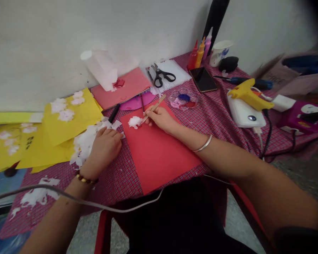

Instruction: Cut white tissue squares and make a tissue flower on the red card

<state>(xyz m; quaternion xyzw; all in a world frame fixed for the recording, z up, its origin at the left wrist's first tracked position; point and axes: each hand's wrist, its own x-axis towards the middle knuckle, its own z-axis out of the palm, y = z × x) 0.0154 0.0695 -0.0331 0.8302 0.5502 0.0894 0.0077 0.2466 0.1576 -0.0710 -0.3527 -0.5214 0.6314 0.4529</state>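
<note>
My right hand (159, 119) pinches a slim wooden stick (157, 104) that slants down to the left. Its lower tip meets the edge of a white paper flower (134, 122) on a red sheet (161, 155). With its fingers bent loosely, my left hand (106, 144) rests palm down at the edge of a heap of white paper cut-outs (83, 143). Just beyond its fingers is a dark-handled tool (113, 113). A clear palette (184, 99) with blue, pink and red paint stands past my right hand.
Yellow sheets with pale flowers (66, 120) lie left. Black scissors (161, 76), a phone (203, 79), paint bottles (200, 53) and a paper cup (220, 53) stand at the back. A yellow glue gun (250, 94) rests at right. A white cable (116, 209) crosses in front.
</note>
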